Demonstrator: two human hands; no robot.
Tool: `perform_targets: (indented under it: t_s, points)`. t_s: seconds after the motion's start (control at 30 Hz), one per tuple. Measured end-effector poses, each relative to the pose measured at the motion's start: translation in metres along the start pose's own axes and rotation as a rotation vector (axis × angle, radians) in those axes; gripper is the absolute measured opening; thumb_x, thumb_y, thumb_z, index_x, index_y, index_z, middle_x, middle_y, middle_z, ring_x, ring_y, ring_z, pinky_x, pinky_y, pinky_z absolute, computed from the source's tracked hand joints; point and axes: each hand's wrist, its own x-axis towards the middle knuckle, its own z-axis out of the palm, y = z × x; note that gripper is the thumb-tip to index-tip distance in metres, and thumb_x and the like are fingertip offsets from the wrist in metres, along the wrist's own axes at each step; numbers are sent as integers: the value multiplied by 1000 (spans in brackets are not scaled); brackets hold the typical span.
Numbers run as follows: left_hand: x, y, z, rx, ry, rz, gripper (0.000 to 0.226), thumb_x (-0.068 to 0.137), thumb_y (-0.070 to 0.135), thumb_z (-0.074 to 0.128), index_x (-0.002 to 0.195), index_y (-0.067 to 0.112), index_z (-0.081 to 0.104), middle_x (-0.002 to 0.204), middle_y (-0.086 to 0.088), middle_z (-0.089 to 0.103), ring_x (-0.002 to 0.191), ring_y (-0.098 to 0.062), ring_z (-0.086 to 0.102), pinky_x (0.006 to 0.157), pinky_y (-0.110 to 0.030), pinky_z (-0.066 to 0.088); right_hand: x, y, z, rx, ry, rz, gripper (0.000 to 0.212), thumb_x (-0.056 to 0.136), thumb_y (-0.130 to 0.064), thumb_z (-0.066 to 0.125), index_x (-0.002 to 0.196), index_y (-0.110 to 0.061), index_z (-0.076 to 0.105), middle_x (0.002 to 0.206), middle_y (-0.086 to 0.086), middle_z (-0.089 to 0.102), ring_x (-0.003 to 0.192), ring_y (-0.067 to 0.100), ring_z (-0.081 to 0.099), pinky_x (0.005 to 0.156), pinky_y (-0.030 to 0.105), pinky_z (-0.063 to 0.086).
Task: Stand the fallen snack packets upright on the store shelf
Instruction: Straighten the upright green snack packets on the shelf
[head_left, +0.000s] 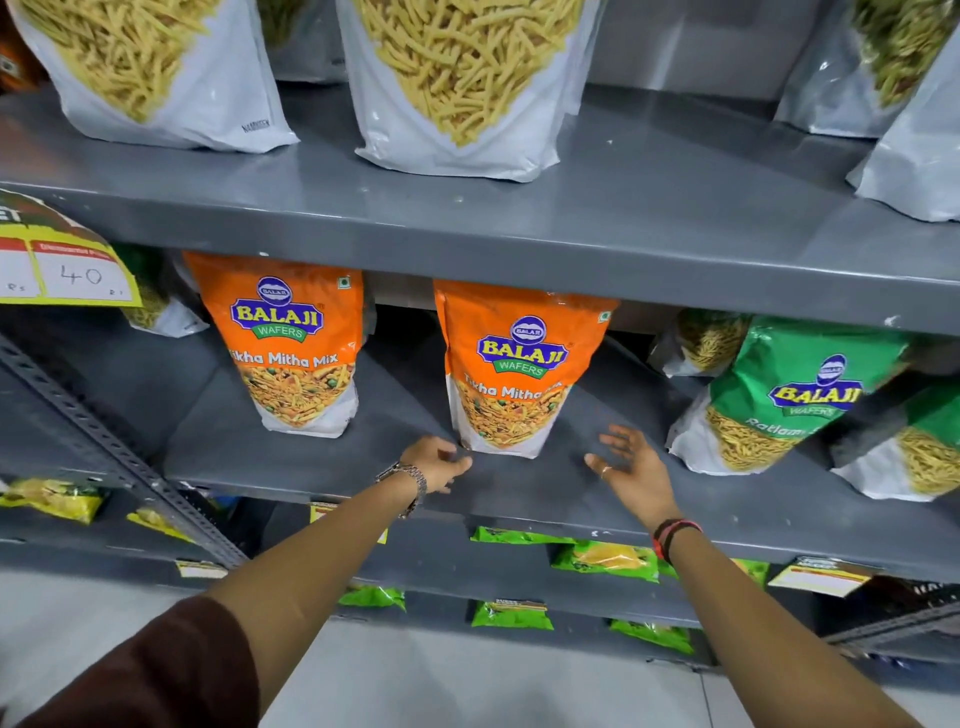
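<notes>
Left hand (439, 462) loosely curled, empty, near the base corner of the upright orange packet (511, 374) on the middle shelf (363, 462); contact unclear. Right hand (631, 465) open, empty, just beside it. Second orange packet (293, 345) upright further left, tops hidden by the upper shelf (467, 244).

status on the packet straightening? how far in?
Done: two orange packets stand upright on the middle shelf. In hand: nothing; left hand and right hand are open either side of the second one. Left: the green packets on the right lean over.
</notes>
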Motion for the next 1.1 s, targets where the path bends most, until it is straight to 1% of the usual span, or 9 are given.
perform_targets:
  t_s: [0.1, 0.3, 0.43, 0.6, 0.73, 0.87, 0.93, 1.0, 1.1]
  points:
    - [-7, 4, 27, -33, -146, 9, 48, 88, 20, 58, 131, 1, 47, 110, -9, 56, 81, -16, 61, 66, -24, 55, -11, 28, -39, 10, 106, 19, 23, 77, -11, 70, 93, -17, 55, 97, 7, 66, 106, 29, 62, 94, 36, 46]
    - [-22, 56, 98, -54, -185, 107, 48, 86, 20, 61, 130, 4, 48, 114, -9, 56, 97, -17, 58, 79, -27, 53, -29, 71, -133, -52, 200, 2, 14, 82, -19, 66, 92, -12, 59, 90, 11, 67, 96, 27, 63, 76, 27, 39]
    - [-29, 108, 151, -55, -107, 200, 55, 80, 20, 68, 130, 7, 48, 135, -11, 54, 122, -25, 54, 103, -34, 44, -9, 89, -190, -2, 179, 1, 38, 77, -22, 71, 107, -8, 52, 103, 7, 62, 106, 28, 59, 83, 31, 43]
    - [-30, 161, 204, -166, -57, 276, 90, 74, 17, 74, 147, 10, 21, 153, -8, 31, 138, -24, 36, 110, -32, 35, 33, 85, -229, 173, 50, -37, 74, 77, -4, 69, 137, -4, 27, 143, 17, 36, 131, 30, 38, 91, 29, 37]
    - [-27, 194, 224, -351, -1, 365, 117, 65, 13, 80, 150, 16, 0, 158, -5, 19, 142, -22, 28, 114, -33, 28, 61, 78, -243, 225, -129, -170, 109, 68, 9, 72, 146, -14, 0, 146, 5, 28, 134, 18, 29, 99, 31, 39]
    - [-15, 204, 233, -284, -2, 388, 114, 45, 36, 90, 141, 22, 30, 141, -2, 50, 130, -19, 47, 111, -39, 37, 82, 79, -240, 191, -206, -222, 101, 62, 9, 76, 141, -8, 15, 135, 6, 41, 128, 22, 41, 87, 14, 51]
    - [-6, 201, 238, -281, 9, 362, 107, 31, 56, 87, 124, 26, 45, 130, -1, 61, 121, -20, 56, 104, -45, 45, 87, 84, -240, 145, -224, -187, 84, 63, -4, 80, 132, -10, 33, 125, 3, 51, 121, 26, 49, 91, 30, 53]
    - [-4, 200, 238, -288, 44, 348, 94, 31, 59, 84, 114, 32, 49, 126, 0, 64, 117, -20, 59, 101, -45, 48, 87, 89, -239, 104, -215, -168, 75, 62, -16, 83, 126, -13, 43, 121, 3, 57, 114, 25, 55, 97, 48, 49]
    - [-8, 204, 234, -271, 76, 344, 75, 35, 55, 82, 102, 38, 52, 122, -1, 67, 112, -21, 62, 96, -46, 51, 82, 89, -235, 102, -165, -158, 72, 61, -20, 83, 123, -15, 45, 119, 3, 59, 113, 25, 56, 97, 50, 48]
